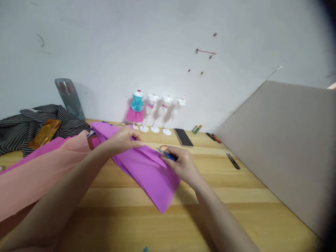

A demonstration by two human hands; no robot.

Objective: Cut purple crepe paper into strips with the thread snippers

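Observation:
My left hand (129, 138) pinches the upper edge of a thin, folded purple sheet (154, 178), held tilted above the wooden table. Whether it is paper or cloth I cannot tell. In my right hand (183, 162) is a blue-handled cutting tool (171, 156), closed in my fingers. Its pointed metal blade faces left, close to the sheet's upper edge. My right fingers hide part of the handle. Behind the blade lies a small ring-shaped item (164, 146), partly covered.
Several small white dress-form stands line the wall, one wearing a blue and pink dress (135, 106). A phone (183, 137) and black snips (233, 161) lie rightward, before a grey panel (283, 140). Peach sheets (49, 164), striped cloth (15, 127) and a bottle (70, 99) occupy the left.

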